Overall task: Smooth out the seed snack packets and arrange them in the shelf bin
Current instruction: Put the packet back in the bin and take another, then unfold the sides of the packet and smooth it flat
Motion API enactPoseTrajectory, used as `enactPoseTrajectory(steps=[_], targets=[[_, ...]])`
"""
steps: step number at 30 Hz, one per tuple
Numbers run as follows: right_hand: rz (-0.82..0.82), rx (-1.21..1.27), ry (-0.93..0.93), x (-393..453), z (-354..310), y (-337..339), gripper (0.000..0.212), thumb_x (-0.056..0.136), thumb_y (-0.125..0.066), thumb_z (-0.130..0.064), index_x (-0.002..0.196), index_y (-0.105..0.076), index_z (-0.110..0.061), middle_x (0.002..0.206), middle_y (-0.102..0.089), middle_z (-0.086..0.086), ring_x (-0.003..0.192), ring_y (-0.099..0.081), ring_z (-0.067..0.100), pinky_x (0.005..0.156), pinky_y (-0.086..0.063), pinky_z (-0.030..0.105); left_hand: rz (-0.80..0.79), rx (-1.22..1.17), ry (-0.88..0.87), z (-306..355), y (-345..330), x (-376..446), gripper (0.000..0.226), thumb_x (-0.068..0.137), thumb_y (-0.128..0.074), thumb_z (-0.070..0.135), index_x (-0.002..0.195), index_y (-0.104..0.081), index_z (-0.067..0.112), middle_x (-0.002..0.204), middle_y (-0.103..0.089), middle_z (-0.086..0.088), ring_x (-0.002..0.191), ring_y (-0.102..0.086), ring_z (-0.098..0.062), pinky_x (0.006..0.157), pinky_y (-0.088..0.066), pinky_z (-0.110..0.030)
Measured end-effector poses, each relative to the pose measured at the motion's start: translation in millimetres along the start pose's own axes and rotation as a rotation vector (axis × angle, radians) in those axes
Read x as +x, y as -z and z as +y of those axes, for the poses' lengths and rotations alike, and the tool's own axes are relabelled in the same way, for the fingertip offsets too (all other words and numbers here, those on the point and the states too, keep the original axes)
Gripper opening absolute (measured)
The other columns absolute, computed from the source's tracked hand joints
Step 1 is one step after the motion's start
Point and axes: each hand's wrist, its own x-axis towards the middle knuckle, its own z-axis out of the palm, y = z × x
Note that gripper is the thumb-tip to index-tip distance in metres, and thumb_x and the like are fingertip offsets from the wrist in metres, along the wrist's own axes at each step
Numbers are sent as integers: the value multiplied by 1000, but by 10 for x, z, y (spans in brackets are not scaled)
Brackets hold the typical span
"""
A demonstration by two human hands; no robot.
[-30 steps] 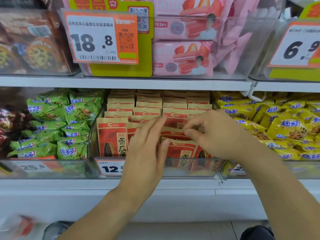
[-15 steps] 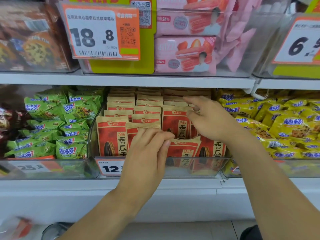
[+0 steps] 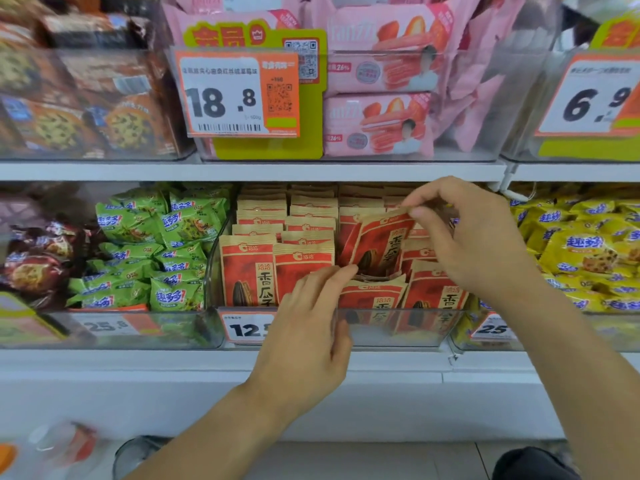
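Green snack packs fill the bin at 9 o'clock of the clear shelf bin. Bin holds rows of red/tan seed packets, upright. L hand at bin front, fingers straight, tips resting on front-row packet tops, nothing grasped. R hand pinches top edge of one raised packet, tilted, mid-bin. Yellow packs at 3 o'clock.
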Motion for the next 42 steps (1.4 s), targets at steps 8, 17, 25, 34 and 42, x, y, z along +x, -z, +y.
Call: enactPoseTrajectory(steps=[8, 17, 25, 34, 42], targets=[[638, 281, -36, -228, 0, 612, 23, 103, -50, -31, 112, -58, -12, 111, -64, 13, 103, -64, 23, 88, -50, 28, 97, -160, 110, -28, 68, -94, 61, 89, -52, 23, 143, -28, 37, 132, -44, 16, 122, -48, -4, 99, -31, -6], [-11, 533, -457, -1096, -192, 324, 14, 89, -64, -10, 89, -72, -22, 85, -76, -3, 70, -74, 20, 59, -62, 34, -82, -619, 302, 551, 246, -319, 32, 96, -35, 57, 105, -57, 35, 89, -69, 12, 82, -65, -7, 69, -46, -13], [-248, 599, -760, -1389, -107, -148, 11, 92, -66, -3, 92, -70, -13, 70, -68, -6, 63, -70, 16, 57, -60, 31, -353, -620, 636, 433, -60, -413, 22, 100, -52, 22, 83, -61, 11, 79, -73, -17, 72, -65, -44, 65, -54, -48], [-344, 713, -975, -1372, -57, -205, 10, 95, -63, -9, 105, -63, -10, 90, -67, 13, 67, -70, 11, 56, -56, 22, -373, -565, 677, 352, -101, -378, 20, 99, -55, 19, 89, -64, 5, 76, -76, -10, 70, -70, -36, 63, -56, -42], [-591, 763, -970, -1380, -111, -182, 15, 95, -63, -11, 105, -66, 0, 93, -74, 13, 76, -74, 20, 62, -61, 32, -362, -663, 797, 301, -38, -306, 22, 100, -52, 24, 104, -66, 8, 86, -77, -6, 76, -74, -20, 67, -61, -30]])
